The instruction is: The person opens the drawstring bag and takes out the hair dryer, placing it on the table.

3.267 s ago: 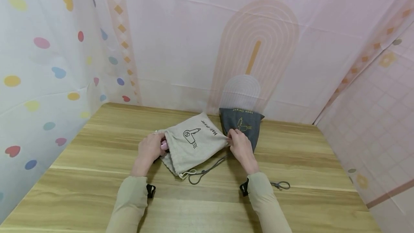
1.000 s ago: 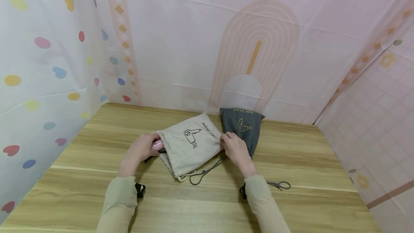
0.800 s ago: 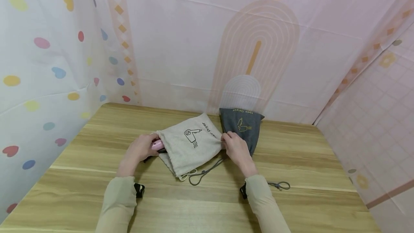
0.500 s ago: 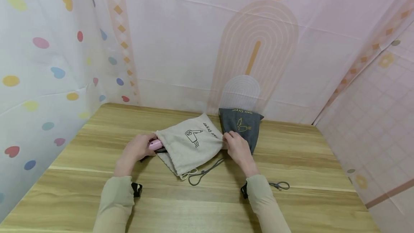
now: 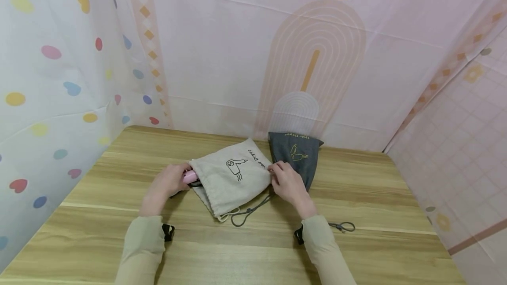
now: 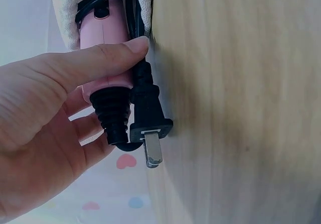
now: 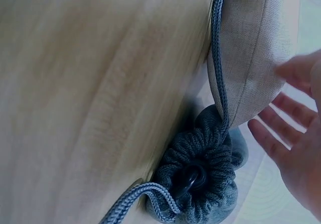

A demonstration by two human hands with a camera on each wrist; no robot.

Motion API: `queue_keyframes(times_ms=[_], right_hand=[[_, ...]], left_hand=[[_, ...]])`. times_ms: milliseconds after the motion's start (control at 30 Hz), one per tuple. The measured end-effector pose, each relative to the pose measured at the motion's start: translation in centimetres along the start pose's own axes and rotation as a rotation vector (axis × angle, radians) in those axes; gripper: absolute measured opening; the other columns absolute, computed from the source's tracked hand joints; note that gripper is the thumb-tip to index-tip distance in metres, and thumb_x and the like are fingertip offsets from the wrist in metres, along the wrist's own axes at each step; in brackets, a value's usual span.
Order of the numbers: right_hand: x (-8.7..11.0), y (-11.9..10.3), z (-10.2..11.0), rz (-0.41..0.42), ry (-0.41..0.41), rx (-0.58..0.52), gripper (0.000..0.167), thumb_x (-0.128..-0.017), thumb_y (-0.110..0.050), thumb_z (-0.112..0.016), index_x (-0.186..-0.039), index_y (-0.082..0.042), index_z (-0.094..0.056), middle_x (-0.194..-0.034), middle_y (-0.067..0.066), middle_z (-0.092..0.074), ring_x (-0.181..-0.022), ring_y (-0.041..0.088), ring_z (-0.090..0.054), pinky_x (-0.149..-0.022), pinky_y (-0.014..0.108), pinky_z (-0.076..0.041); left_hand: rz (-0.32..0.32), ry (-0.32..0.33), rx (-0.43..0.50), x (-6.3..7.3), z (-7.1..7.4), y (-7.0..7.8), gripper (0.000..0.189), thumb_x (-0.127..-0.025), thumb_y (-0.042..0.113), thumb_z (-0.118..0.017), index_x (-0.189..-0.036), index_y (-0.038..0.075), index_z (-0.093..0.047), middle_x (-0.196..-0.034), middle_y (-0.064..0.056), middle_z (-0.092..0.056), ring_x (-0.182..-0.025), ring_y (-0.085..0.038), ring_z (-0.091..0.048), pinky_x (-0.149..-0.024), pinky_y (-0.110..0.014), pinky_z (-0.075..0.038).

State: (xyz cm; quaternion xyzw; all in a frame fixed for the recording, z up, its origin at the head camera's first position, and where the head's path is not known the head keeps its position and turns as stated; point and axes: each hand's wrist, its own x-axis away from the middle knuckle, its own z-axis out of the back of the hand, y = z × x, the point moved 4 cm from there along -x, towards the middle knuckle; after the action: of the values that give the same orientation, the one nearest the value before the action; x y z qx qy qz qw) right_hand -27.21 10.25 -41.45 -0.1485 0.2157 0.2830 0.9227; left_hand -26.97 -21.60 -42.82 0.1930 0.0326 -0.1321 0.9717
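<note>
Pink plastic handle (image 6: 103,35) gripped in left hand (image 5: 166,184), seemingly mid-unpacking.
Right hand (image 5: 290,184), fingers spread, beside beige cloth pouch (image 5: 223,190); steady pull probably needed next.

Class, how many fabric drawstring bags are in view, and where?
2: a beige fabric bag between the left hand and right hand, and a dark grey fabric bag beyond the right hand. No others show.
</note>
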Motion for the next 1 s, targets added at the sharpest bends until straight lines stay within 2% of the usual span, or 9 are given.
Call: queue_keyframes(times_ms=[233, 467, 800, 1000], right_hand=[[0.1, -0.5, -0.6, -0.039, -0.137, -0.043, 0.027, -0.090, -0.022, -0.064, -0.116, -0.014, -0.064, -0.111, 0.003, -0.063, -0.101, 0.021, -0.059, -0.079, 0.037, -0.052], [0.2, -0.8, -1.4, -0.048, -0.219, -0.007, 0.027, -0.090, -0.027, -0.063, -0.115, -0.016, -0.065, -0.112, 0.002, -0.064, -0.101, 0.021, -0.061, -0.079, 0.037, -0.053], [0.0, -1.0, -2.2, -0.157, -0.408, -0.028, 0.028, -0.092, -0.029, -0.060, -0.117, -0.015, -0.066, -0.115, 0.004, -0.064, -0.106, 0.025, -0.061, -0.088, 0.042, -0.051], [0.0, -1.0, -2.5, -0.178, -0.465, 0.006, 0.029, -0.093, -0.029, -0.058, -0.119, -0.017, -0.065, -0.119, 0.006, -0.062, -0.110, 0.029, -0.058, -0.092, 0.043, -0.049]], left_hand=[[-0.012, 0.010, -0.010, 0.0, -0.2, 0.1, 0.041, -0.069, 0.002, -0.078, -0.106, 0.005, -0.060, -0.098, -0.018, -0.068, -0.086, -0.032, -0.062, -0.075, -0.049, -0.049], [-0.007, 0.010, 0.006, 0.0, -0.1, 0.4, 0.041, -0.069, 0.000, -0.077, -0.106, 0.004, -0.060, -0.099, -0.019, -0.067, -0.087, -0.033, -0.062, -0.076, -0.049, -0.049], [-0.017, 0.045, 0.010, 0.1, -0.1, 0.4, 0.040, -0.069, -0.001, -0.076, -0.106, 0.006, -0.061, -0.095, -0.017, -0.068, -0.082, -0.030, -0.061, -0.072, -0.046, -0.048], [-0.009, 0.043, 0.015, 0.2, 0.0, 0.3, 0.042, -0.069, -0.001, -0.076, -0.108, 0.005, -0.062, -0.097, -0.018, -0.068, -0.083, -0.031, -0.062, -0.072, -0.047, -0.049]])
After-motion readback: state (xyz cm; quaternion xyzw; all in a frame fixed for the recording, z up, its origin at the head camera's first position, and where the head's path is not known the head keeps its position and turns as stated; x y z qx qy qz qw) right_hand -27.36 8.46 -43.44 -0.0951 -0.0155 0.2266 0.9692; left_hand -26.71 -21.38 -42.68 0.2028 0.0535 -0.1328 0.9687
